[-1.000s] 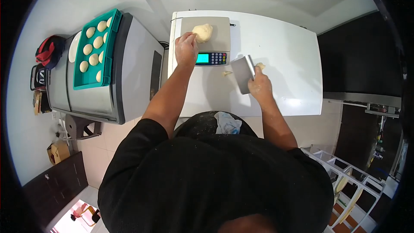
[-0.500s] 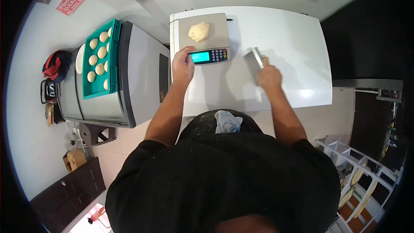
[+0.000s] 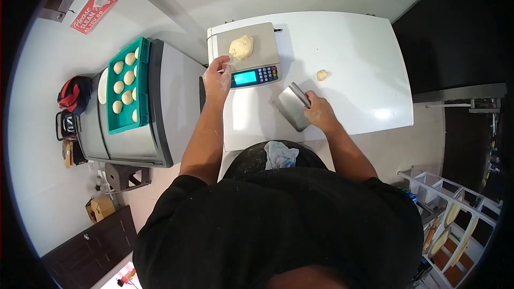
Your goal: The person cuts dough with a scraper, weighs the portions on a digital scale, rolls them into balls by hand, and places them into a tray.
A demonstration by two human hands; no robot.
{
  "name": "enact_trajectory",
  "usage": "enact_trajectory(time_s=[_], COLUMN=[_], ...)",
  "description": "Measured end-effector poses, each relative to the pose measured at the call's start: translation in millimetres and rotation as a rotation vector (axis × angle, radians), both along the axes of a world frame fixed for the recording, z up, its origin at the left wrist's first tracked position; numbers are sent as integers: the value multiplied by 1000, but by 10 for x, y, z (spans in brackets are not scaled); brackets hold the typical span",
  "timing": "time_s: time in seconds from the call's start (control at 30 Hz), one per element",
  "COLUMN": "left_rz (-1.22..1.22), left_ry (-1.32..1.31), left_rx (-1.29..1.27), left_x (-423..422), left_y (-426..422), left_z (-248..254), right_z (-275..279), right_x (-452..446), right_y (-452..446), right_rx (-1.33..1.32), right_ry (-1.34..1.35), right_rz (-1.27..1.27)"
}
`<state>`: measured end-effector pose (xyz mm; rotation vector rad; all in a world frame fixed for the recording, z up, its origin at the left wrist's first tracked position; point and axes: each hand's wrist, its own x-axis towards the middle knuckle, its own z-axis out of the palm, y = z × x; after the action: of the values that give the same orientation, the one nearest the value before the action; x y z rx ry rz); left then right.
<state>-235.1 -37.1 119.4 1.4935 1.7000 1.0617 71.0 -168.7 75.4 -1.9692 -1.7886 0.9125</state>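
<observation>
A lump of pale dough [image 3: 241,47] rests on the platform of a digital scale [image 3: 262,48] with a lit display. My left hand [image 3: 217,78] is at the scale's front left corner, just below the dough, its fingers bent and thumb apart, holding nothing. In my right hand [image 3: 319,111] is a metal bench scraper [image 3: 293,108], gripped by its handle, with the blade slanting down to the left over the white table. A small piece of dough [image 3: 322,75] lies on the table above my right hand.
On the left, a teal tray [image 3: 140,83] with several dough balls sits on a grey appliance [image 3: 155,107]. The white table [image 3: 364,64] extends right of the scale. A cloth [image 3: 280,155] hangs at my waist. A rack [image 3: 455,208] stands at lower right.
My left hand has let go of the dough and drawn back from it. The scraper has moved down and left toward me, and the small dough piece now lies apart from it.
</observation>
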Motion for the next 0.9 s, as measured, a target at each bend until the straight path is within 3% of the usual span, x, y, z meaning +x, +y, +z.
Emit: enact_trajectory(time_s=[0.17, 0.27, 0.4, 0.53, 0.63, 0.7, 0.8, 0.9], left_rz=[-3, -17, -93, -111, -172, -193, -310, -214], left_ry=[47, 215, 214, 523, 521, 520, -146, -255], left_rx=[-16, 3, 7, -63, -282, -387, -614, -430], left_x=[-48, 28, 210, 397, 391, 292, 9, 81], left_y=[220, 458, 662, 754, 879, 1036, 1183, 1026], left_z=[-181, -171, -219, -278, -211, -243, -384, -309], right_z=[-303, -146, 26, 191, -287, -449, -526, -483], right_x=[191, 250, 446, 195, 48, 30, 93, 346], right_y=[-30, 27, 114, 43, -74, -94, -31, 18], right_rx=[223, 323, 456, 340, 286, 283, 261, 253], right_ry=[68, 25, -82, 133, 270, 266, 261, 189], right_rz=[-47, -264, -364, -267, -100, -190, -359, -340])
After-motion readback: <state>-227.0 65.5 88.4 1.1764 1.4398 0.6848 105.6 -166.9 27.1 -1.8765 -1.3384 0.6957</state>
